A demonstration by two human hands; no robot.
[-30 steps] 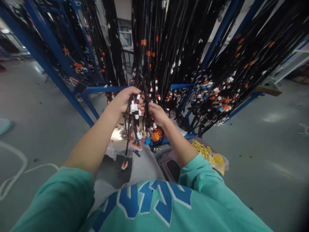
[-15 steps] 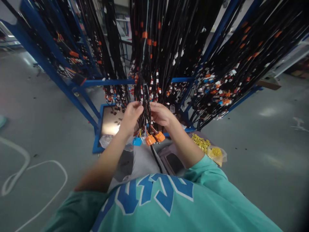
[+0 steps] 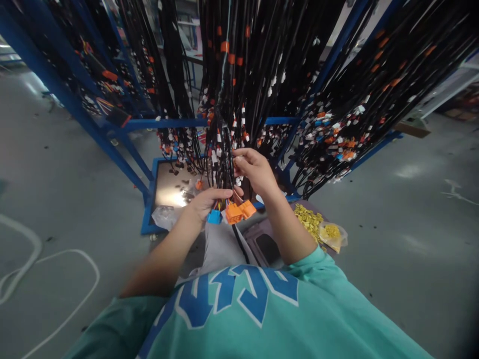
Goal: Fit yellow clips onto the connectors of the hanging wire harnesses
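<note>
The person's left hand (image 3: 209, 199) is wrapped around the low end of a bundle of black wires (image 3: 226, 149), with its thumb in front. Just under it hang a blue plug (image 3: 214, 216) and two orange plugs (image 3: 234, 213). The right hand (image 3: 258, 172) is higher up, right beside the bundle, with its fingers bent and the thumb close to them; one cannot tell if it pinches anything. The bundle hangs in front of a blue rack (image 3: 179, 123) full of other dark wires. At the bottom of the rack, on the left, is a flat tray (image 3: 148, 214) with a blue edge. A crumpled clear bag (image 3: 164, 217) and some small dark bits (image 3: 175, 171) lie in it. On the right, a see-through bag (image 3: 343, 237) holds little yellow pieces (image 3: 332, 231). More yellow pieces sit in a loose pile (image 3: 307, 221) just beside that bag.
</note>
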